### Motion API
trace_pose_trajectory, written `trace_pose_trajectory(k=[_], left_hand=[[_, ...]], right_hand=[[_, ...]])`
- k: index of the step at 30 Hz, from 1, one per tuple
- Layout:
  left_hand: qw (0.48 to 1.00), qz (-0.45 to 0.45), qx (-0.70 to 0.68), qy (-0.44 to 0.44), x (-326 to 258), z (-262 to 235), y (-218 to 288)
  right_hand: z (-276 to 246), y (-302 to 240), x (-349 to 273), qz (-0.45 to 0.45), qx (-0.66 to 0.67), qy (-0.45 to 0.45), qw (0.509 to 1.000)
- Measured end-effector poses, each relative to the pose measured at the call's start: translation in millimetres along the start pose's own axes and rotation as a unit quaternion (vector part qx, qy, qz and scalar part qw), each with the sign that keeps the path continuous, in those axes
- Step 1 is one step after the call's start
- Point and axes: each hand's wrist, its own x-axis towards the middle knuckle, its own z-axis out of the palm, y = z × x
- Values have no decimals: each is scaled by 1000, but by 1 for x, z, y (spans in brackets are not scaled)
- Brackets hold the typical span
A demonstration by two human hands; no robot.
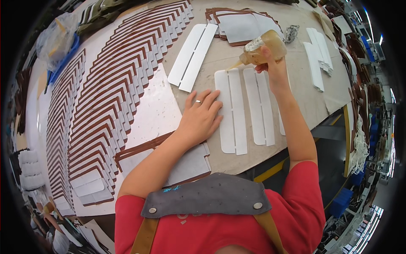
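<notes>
My right hand is closed around a translucent squeeze bottle with yellowish contents. It is tilted, its thin nozzle pointing down-left at the top end of a long white strip piece with a slit line along it. Whether the tip touches the piece, I cannot tell. Beside that piece, my left hand lies on the table with its fingers spread and nothing in it, a ring on one finger. A second white piece lies to the right, and a third is partly hidden by my right forearm. Another white piece lies slanted farther left.
Long overlapping rows of brown-edged pale pieces cover the table's left side. Similar stacked pieces lie at the back, and more under my left forearm. White strips and crumpled foil lie at the right. A plastic bag sits far left.
</notes>
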Motion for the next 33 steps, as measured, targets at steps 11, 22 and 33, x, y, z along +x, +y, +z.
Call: trace_pose_trajectory(k=[11, 22, 33], left_hand=[[1000, 1, 4, -4, 1, -1, 0], [1000, 1, 7, -2, 1, 2, 0], [1000, 1, 16, -1, 1, 2, 0]], right_hand=[[3, 0, -7, -9, -7, 6, 1000], [-7, -3, -58, 71, 9, -7, 997], [-13, -9, -121, 112, 7, -8, 994]])
